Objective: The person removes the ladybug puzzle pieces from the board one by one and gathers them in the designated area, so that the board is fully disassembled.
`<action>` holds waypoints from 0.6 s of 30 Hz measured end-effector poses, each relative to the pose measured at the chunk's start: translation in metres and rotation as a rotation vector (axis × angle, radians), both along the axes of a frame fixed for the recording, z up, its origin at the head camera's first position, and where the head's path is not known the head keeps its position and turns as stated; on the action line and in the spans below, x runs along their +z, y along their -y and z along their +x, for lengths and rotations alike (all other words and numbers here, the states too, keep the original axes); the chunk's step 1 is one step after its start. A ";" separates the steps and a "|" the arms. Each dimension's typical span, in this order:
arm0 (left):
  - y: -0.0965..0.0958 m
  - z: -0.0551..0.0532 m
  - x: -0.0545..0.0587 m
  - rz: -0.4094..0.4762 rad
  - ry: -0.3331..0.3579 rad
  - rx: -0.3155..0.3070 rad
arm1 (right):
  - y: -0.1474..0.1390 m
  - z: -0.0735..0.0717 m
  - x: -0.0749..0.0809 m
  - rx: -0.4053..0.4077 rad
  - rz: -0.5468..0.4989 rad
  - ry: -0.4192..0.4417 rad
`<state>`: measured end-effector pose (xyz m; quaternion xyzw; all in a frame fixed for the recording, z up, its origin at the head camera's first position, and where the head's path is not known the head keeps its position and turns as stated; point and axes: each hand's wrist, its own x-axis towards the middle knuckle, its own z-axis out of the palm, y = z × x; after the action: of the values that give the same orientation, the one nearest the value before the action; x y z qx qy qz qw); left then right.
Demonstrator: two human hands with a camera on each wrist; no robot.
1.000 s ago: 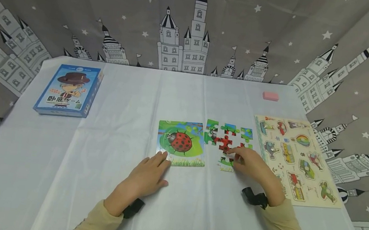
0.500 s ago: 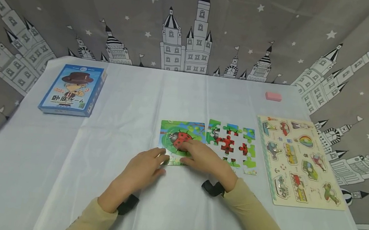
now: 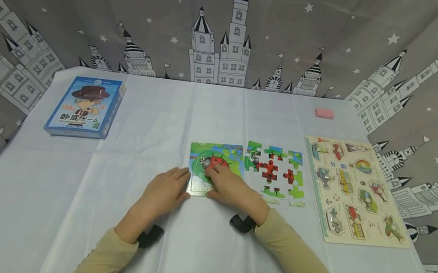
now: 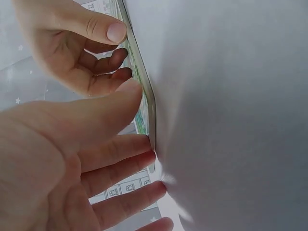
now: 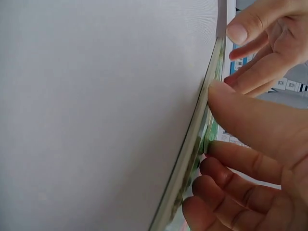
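The ladybug jigsaw puzzle [image 3: 217, 149] lies flat on the white table, partly covered by my right hand [image 3: 233, 188]. In the right wrist view, my right index fingertip [image 5: 209, 147] touches the puzzle's face and the other fingers bend loosely. My thumb is beside the near edge; no piece shows between thumb and fingers. My left hand [image 3: 164, 188] rests at the puzzle's left edge, fingers relaxed, with some fingertips touching it or the cloth just beside it. To the puzzle's right lie several spaced-out jigsaw pieces [image 3: 269, 171], showing a second ladybug picture.
A wooden peg board with vehicle pictures [image 3: 333, 200] lies at the right. Behind it sits a pink eraser-like block [image 3: 324, 113]. A blue game box [image 3: 83, 108] stands at the far left. A grey castle-print curtain [image 3: 167, 17] hangs behind the table.
My right hand has moved left from the loose pieces onto the ladybug puzzle. My left hand has drawn back slightly left, from the puzzle's lower left corner to beside its edge.
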<state>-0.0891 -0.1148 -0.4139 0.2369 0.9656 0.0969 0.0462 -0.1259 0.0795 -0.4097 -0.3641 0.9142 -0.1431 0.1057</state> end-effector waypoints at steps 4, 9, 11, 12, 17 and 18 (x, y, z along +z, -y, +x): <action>-0.002 -0.002 0.000 -0.013 0.003 0.011 | 0.001 0.000 0.000 -0.026 -0.046 0.006; -0.004 -0.003 0.003 -0.014 0.019 0.031 | 0.002 0.000 0.000 -0.101 -0.157 0.086; -0.004 -0.003 0.004 -0.009 0.028 0.037 | 0.001 0.000 0.000 -0.131 -0.225 0.120; -0.003 -0.003 0.004 -0.005 0.032 0.039 | 0.000 -0.001 0.000 -0.138 -0.264 0.142; -0.001 -0.001 0.007 -0.015 0.076 0.028 | -0.016 -0.006 0.002 -0.143 -0.433 0.265; 0.000 -0.001 0.007 -0.017 0.091 0.025 | -0.022 -0.007 0.003 -0.150 -0.452 0.293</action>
<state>-0.0897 -0.1145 -0.4067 0.2199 0.9661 0.1001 0.0907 -0.1331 0.1016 -0.4064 -0.2853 0.8584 -0.4020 0.1420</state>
